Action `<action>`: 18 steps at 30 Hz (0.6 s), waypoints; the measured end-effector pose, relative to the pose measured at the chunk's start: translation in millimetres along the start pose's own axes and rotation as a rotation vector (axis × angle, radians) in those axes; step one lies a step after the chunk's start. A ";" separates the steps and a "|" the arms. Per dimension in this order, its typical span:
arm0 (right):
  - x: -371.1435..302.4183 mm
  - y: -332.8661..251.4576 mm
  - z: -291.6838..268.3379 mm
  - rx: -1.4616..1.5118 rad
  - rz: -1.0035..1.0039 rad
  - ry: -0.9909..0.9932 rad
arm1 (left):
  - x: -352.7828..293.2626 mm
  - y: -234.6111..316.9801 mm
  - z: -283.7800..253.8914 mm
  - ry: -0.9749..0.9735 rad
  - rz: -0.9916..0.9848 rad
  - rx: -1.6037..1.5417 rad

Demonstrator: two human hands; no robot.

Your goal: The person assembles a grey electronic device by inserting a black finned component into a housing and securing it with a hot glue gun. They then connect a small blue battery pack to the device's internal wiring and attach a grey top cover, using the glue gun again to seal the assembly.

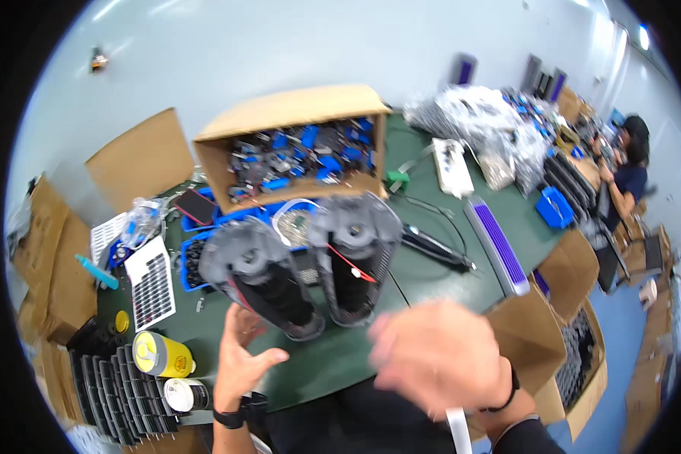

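Observation:
Two dark grey and black hollow housings (261, 284) (354, 261) stand side by side on the green table in front of me. A thin red wire with a small white end (353, 268) lies over the right-hand one. My left hand (242, 352) is open, thumb spread from the fingers. Its fingertips are close under the left housing; whether they touch it I cannot tell. My right hand (439, 356) is raised at the front edge of the table, right of the housings. Motion smears its fingers, and I see nothing held in it.
A cardboard box (291, 200) of blue and grey small parts stands behind the housings. A black electric screwdriver (435, 248) and a purple-slotted panel (498, 246) lie to the right. A yellow container (163, 354) and stacked black parts (117, 393) are at left. Another person (628, 170) sits far right.

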State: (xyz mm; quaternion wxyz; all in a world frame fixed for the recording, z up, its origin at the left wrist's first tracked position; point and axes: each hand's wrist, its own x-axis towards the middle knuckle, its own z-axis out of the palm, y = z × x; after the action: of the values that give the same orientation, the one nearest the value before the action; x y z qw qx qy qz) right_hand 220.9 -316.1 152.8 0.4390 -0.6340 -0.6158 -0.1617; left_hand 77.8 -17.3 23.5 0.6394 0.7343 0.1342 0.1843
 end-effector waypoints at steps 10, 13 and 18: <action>14.8 -88.6 39.2 0.516 -0.260 0.394 | -1.7 40.3 -1.8 -0.174 0.019 0.672; 10.4 -76.2 29.9 0.473 -0.274 0.468 | 1.2 71.0 -14.8 -0.220 0.035 0.835; 27.1 -36.7 -77.2 0.449 -0.328 -0.148 | 13.0 131.5 -44.5 -0.290 0.098 1.022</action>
State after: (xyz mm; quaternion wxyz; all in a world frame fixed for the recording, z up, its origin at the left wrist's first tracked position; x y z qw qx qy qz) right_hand 218.0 -362.4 229.5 0.4902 -0.4230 -0.7609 -0.0434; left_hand 64.7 8.8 159.9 0.2026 0.9755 0.0827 0.0218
